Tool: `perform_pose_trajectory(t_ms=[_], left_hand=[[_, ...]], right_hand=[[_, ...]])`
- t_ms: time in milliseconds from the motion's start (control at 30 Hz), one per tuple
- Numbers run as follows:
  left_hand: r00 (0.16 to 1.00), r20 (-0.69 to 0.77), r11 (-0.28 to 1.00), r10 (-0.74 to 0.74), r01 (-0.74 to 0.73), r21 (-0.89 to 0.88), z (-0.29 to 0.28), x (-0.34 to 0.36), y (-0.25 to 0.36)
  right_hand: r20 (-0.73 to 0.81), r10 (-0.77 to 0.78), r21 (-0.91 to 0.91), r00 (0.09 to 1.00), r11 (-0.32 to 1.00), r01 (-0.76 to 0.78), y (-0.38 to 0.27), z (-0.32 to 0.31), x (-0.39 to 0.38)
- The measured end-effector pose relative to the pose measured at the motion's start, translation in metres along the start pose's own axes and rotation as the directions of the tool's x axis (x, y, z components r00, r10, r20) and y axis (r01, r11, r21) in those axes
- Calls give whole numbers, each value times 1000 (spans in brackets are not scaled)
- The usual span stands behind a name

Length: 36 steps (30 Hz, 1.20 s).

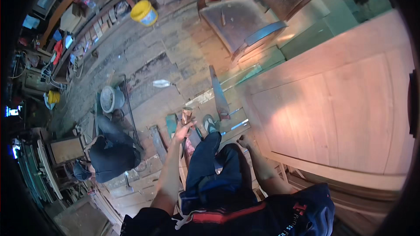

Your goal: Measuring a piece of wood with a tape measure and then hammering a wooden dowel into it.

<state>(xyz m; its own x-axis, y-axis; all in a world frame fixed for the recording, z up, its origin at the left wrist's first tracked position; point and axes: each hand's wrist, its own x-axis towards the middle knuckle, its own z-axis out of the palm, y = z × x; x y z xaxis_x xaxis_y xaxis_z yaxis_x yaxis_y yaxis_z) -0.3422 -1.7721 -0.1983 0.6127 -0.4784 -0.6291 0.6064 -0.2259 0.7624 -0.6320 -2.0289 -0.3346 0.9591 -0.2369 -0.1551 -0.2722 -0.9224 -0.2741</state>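
My left hand (pixel 183 132) is raised in front of my left leg, its fingers wrapped round a brown cylindrical object (pixel 187 113) with a shiny rounded end. Its lower part is hidden by the hand, so whether it is a mallet head or a plain piece I cannot make out. By my right leg, my right hand (pixel 244 141) is curled closed near the edge of a large wooden panel (pixel 323 109); whatever it may hold does not show. A handsaw (pixel 218 92) lies ahead of my feet, its handle toward me.
On the left a person (pixel 116 155) crouches beside a grey bucket (pixel 112 99). A wooden armchair (pixel 238 17) with a slim tool (pixel 222 17) on its seat stands ahead. Farther off is a yellow bucket (pixel 144 13); a white object (pixel 161 83) lies on the plank floor.
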Motion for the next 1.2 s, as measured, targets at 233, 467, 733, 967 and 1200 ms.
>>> perform_pose_trajectory(t_ms=[233,467,733,967,1200], left_hand=[[949,-103,907,-298,248,-341,40,36,-67],[836,-239,617,-495,144,-774,108,63,-199],[757,-303,668,-578,226,-709,127,67,-257],[761,-267,611,-591,206,-764,127,83,-253],[766,-310,701,-563,245,-670,119,81,-252]], right_hand=[[581,289,47,761,921,-386,23,121,105],[695,88,116,713,965,-233,18,289,197],[645,52,-98,762,995,14,74,409,165],[560,108,-144,821,989,-32,81,413,169],[637,-43,-187,770,960,209,61,416,202]])
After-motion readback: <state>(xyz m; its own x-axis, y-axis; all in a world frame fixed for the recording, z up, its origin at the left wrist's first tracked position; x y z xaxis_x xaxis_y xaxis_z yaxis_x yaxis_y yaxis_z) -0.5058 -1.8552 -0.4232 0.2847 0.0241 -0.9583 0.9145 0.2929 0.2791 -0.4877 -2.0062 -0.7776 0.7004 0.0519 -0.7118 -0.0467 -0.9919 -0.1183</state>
